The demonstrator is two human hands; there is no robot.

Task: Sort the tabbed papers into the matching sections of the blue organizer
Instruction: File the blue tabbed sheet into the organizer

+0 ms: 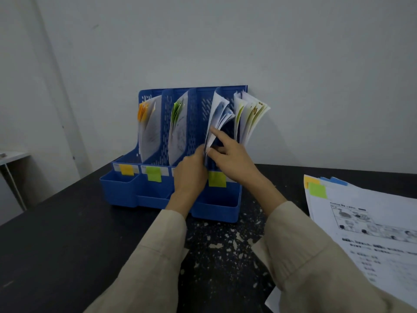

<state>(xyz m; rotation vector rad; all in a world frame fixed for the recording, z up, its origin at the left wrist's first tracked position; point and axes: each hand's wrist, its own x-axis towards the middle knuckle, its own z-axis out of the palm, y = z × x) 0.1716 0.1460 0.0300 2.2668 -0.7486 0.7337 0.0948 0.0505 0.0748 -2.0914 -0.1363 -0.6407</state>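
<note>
Against the pale wall, at the back of the dark speckled table, stands the blue perforated plastic organizer with 4 upright sections and a low front tray. Section 1, counted from the left, holds sheets with orange tabs; section 2 holds sheets with green tabs; section 3 holds the white sheets with blue tabs; section 4 holds fanned sheets with yellow-green tabs. Coloured sticky labels mark the front: orange label, green label, yellow-green label.

Both hands work at section 3. The left hand has its fingers curled against the lower edge of the blue-tabbed sheets; whether it grips them cannot be told. The right hand extends its index finger onto those sheets, the other fingers bent at their lower edge.

On the table at the right lies the loose stack of printed tabbed papers, well apart from the organizer.
</note>
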